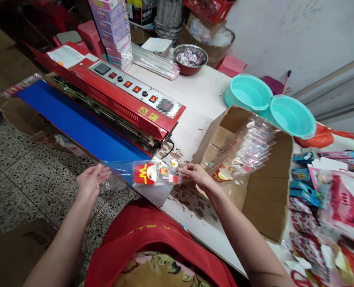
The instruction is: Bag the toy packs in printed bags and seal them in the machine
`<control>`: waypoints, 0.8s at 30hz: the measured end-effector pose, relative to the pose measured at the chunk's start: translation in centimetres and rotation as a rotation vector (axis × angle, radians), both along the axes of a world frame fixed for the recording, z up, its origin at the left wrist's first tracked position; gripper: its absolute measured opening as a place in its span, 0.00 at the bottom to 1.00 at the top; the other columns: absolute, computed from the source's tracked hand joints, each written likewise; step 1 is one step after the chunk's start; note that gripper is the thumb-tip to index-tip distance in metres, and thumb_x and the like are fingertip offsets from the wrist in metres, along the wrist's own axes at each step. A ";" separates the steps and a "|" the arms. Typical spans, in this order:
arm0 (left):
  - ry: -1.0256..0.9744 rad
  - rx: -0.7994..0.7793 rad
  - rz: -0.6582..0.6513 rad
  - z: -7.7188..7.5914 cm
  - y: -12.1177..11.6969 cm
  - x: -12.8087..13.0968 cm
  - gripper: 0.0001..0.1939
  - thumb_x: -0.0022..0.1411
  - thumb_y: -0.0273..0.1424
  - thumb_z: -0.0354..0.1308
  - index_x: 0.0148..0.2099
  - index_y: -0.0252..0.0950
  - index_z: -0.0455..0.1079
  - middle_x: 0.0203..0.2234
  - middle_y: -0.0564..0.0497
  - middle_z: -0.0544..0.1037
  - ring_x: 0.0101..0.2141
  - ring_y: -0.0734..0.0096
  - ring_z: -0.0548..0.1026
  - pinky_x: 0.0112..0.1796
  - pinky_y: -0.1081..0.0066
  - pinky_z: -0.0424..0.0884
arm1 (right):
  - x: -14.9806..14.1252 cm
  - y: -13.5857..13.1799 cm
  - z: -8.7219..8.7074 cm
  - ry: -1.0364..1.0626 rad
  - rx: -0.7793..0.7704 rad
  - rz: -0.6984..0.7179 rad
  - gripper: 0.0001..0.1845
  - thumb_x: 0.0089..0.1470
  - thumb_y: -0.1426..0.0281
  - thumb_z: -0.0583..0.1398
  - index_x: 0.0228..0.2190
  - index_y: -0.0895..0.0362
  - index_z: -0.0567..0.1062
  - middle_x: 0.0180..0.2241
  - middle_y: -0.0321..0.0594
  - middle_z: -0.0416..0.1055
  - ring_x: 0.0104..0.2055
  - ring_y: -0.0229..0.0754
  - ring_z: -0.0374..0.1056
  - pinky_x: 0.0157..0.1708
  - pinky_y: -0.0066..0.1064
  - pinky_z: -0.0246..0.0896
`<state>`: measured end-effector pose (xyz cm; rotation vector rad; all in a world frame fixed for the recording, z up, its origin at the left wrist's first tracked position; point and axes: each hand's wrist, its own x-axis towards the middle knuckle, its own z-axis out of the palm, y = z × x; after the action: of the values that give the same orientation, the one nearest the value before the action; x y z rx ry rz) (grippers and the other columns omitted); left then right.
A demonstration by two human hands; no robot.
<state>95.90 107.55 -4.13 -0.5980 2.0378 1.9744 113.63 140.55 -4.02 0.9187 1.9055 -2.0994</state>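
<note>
A clear plastic bag is stretched level between my two hands, over the near end of a blue conveyor belt. Inside it lie a red and yellow toy fries pack and small food-shaped pieces, one like a fried egg. My left hand pinches the bag's left end. On the right end, my right hand has thumb and fingers closed. The belt runs along a red sealing machine with lit switches. Right of my right hand, a cardboard box holds several similar filled bags.
Two turquoise basins stand behind the box. Farther back are a metal bowl of small packets, a bundle of plastic sleeves and stacked purple boxes. Packaged goods crowd the right side. A black cable leaves the machine's near end.
</note>
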 end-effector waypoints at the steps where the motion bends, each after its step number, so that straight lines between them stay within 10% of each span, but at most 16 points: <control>1: 0.009 -0.022 0.012 -0.2 -0.8 -0.4 0.10 0.49 0.30 0.65 0.31 0.31 0.68 0.23 0.47 0.79 0.24 0.66 0.79 0.27 0.69 0.76 | 0.0 0.1 -0.2 -0.014 0.014 0.005 0.27 0.34 0.50 0.70 0.17 0.58 0.66 0.19 0.29 0.60 0.23 0.31 0.56 0.26 0.25 0.59; 9: 0.281 -0.525 -0.029 -0.4 -2.9 -1.9 0.16 0.53 0.38 0.60 0.41 0.33 0.68 0.38 0.40 0.78 0.37 0.60 0.78 0.40 0.59 0.74 | -0.1 0.4 -1.0 -0.068 0.140 0.028 0.28 0.37 0.46 0.67 0.19 0.57 0.67 0.18 0.30 0.58 0.20 0.32 0.54 0.21 0.28 0.59; 13: 0.785 -0.968 -0.458 1.7 1.0 0.0 0.33 0.51 0.45 0.64 0.56 0.36 0.63 0.61 0.36 0.62 0.63 0.46 0.55 0.59 0.44 0.53 | 0.2 -1.0 0.3 0.015 0.620 -0.094 0.21 0.46 0.53 0.66 0.35 0.57 0.75 0.36 0.43 0.69 0.32 0.43 0.67 0.30 0.36 0.66; 18: 0.812 -0.877 -1.212 2.2 7.0 2.2 0.30 0.50 0.46 0.65 0.54 0.42 0.65 0.62 0.44 0.63 0.64 0.47 0.53 0.61 0.40 0.40 | -2.0 -5.7 1.9 0.247 1.074 0.136 0.06 0.56 0.63 0.62 0.35 0.50 0.78 0.40 0.45 0.67 0.45 0.51 0.63 0.35 0.37 0.63; 24: 0.651 -0.903 -1.212 1.0 9.2 1.9 0.24 0.48 0.38 0.65 0.47 0.42 0.66 0.57 0.45 0.68 0.62 0.45 0.56 0.59 0.40 0.46 | -5.2 -8.1 0.9 0.193 1.177 0.433 0.07 0.54 0.64 0.64 0.37 0.49 0.80 0.37 0.45 0.67 0.41 0.51 0.60 0.33 0.37 0.60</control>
<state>97.78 116.73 -3.10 1.0988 2.5447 0.4949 108.39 132.48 -3.12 0.3166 3.0818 -0.7214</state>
